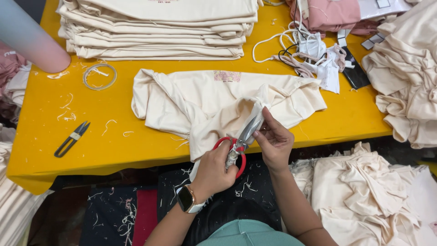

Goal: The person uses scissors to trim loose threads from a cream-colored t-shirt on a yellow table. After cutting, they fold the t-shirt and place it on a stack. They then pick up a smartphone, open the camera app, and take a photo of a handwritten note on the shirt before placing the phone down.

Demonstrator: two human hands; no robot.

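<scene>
A cream garment (214, 98) lies crumpled on the yellow table (91, 141), one fold hanging over the near edge. My left hand (213, 172), with a watch on its wrist, grips red-handled scissors (236, 146); their blades point up into a raised fold of the cloth. My right hand (274, 140) is just right of the blades and pinches that fold between fingers and thumb.
A stack of folded cream garments (154, 29) sits at the table's far side. Small black thread snips (72, 139) and a tape ring (99, 76) lie on the left. White cords, a dark phone (354, 70) and pink cloth are far right. Loose cream garments (364, 191) pile at right.
</scene>
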